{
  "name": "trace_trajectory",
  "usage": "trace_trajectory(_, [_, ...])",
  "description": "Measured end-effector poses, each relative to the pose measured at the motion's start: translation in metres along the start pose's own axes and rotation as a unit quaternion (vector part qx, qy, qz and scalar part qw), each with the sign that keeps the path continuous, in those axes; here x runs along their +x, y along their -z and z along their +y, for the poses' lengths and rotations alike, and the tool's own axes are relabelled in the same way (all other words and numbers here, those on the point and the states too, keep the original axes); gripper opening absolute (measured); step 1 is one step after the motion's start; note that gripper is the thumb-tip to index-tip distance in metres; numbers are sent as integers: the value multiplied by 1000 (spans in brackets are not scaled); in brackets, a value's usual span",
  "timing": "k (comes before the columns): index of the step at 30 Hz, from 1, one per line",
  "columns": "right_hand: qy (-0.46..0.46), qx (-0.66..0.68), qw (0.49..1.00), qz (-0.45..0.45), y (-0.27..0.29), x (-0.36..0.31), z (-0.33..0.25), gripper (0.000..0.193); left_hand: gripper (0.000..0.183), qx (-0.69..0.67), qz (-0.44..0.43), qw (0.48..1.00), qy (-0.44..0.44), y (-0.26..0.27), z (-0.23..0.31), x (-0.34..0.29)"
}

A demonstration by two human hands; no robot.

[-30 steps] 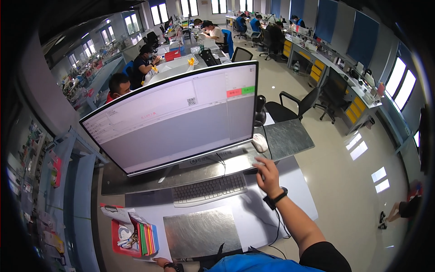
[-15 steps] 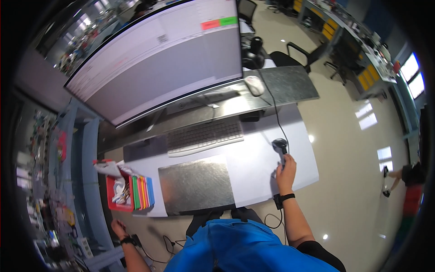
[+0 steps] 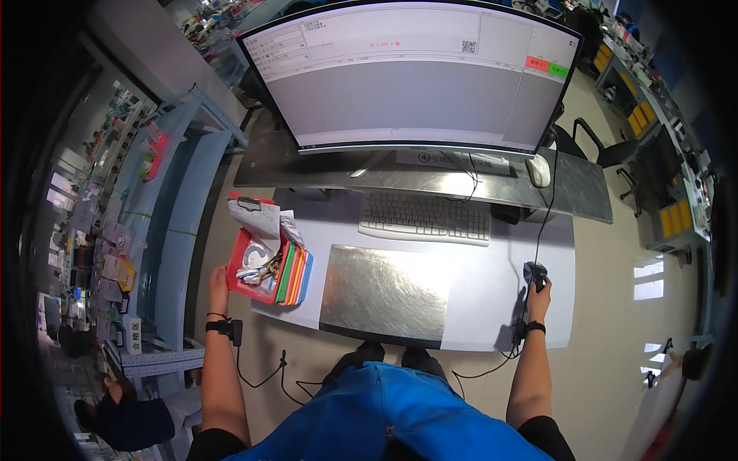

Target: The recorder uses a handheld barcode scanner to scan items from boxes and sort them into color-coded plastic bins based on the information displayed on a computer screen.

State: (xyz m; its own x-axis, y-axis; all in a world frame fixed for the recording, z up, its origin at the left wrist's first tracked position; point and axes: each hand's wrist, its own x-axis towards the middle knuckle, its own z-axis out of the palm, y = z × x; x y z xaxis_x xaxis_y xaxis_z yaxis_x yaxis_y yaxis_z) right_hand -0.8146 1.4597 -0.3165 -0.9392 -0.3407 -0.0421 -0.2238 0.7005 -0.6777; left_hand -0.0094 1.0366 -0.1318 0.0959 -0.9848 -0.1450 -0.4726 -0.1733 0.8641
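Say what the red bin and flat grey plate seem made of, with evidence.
Red bin: probably smooth plastic; its colour is even and its walls look thin. Grey plate: likely metal with a scuffed sheen, judging by glare and swirling scratches.

From where I stand, the bin (image 3: 255,293) is bright red, its clipboard (image 3: 244,197) red too with a black clip, and the folders (image 3: 294,275) beside it run green, orange, pink and blue. The scanner (image 3: 536,273) is black. Fine swirling scratches catch the light across the silver plate (image 3: 384,296) on a white table (image 3: 500,307). The screen (image 3: 407,100) shows pale grey panels with one red and one green block. The keyboard (image 3: 425,217) is off-white with greyish keys; the shirt (image 3: 346,419), vivid blue.
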Motion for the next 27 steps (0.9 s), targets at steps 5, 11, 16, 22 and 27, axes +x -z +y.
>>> trace_trajectory(5, [-115,90,988,-57,-21,9,17,22,38,83,-149,980,-107,13,11,30])
trace_trajectory(11, [-62,143,959,237,20,-67,-42,34,57,375,-226,879,-188,-1,43,52])
trace_trajectory(16, [-35,178,964,197,69,-166,-110,33,51,230,-272,877,-322,1,36,68])
trace_trajectory(22, [-19,216,972,86,54,-246,-151,16,37,236,-193,911,-278,20,91,3])
trace_trajectory(27, [-70,286,952,-80,50,-275,-188,16,34,180,-269,923,-208,-26,158,-88])
